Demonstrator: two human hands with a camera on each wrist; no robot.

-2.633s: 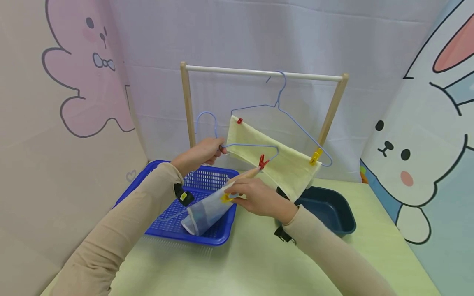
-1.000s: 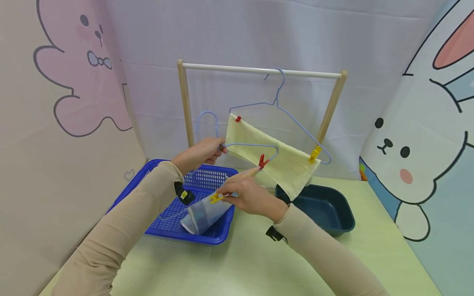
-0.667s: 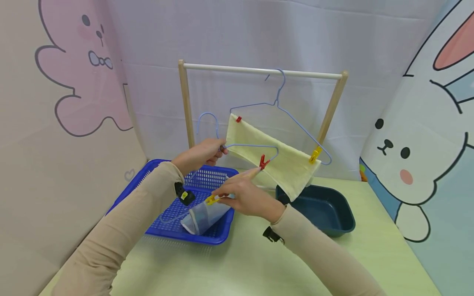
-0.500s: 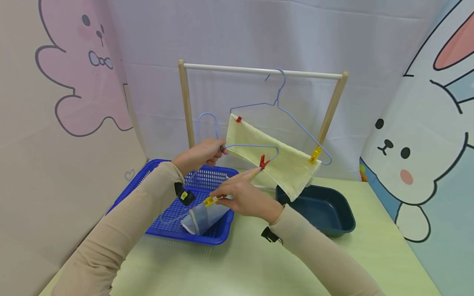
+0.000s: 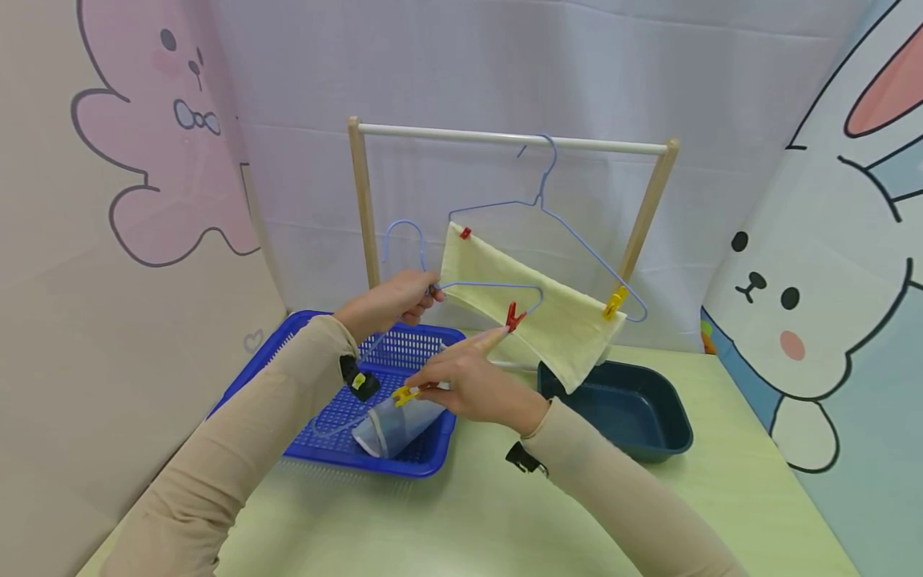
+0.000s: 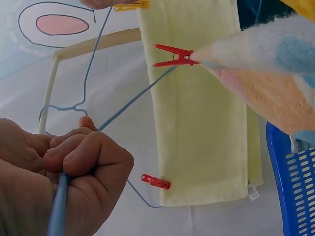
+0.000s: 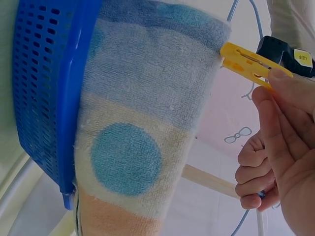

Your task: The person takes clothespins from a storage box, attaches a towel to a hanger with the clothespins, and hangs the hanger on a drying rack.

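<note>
My left hand point(image 5: 400, 295) grips a blue wire hanger point(image 5: 490, 283) near the base of its hook. A red clothespin point(image 6: 177, 56) sits at that hanger's right end with a corner of a patterned towel point(image 7: 142, 88). The towel slants down toward the blue basket, its folds partly hidden behind my right hand point(image 5: 476, 385). Between thumb and fingers, my right hand pinches a yellow clothespin point(image 7: 251, 64). Its tip meets the towel's upper edge; whether it bites the cloth I cannot tell. The hanger's other end dips toward the basket.
Behind, a rack point(image 5: 461, 136) carries another blue hanger point(image 5: 505, 204) with a pale yellow cloth point(image 5: 526, 304), held by a red and a yellow clothespin. The blue basket point(image 5: 433, 465) stands at left, a dark teal basin point(image 5: 634, 409) at right, on a light table point(image 5: 404, 529).
My right hand has slid left and slightly down along the towel's edge with the yellow clothespin. The left hand and its hanger stay in place.
</note>
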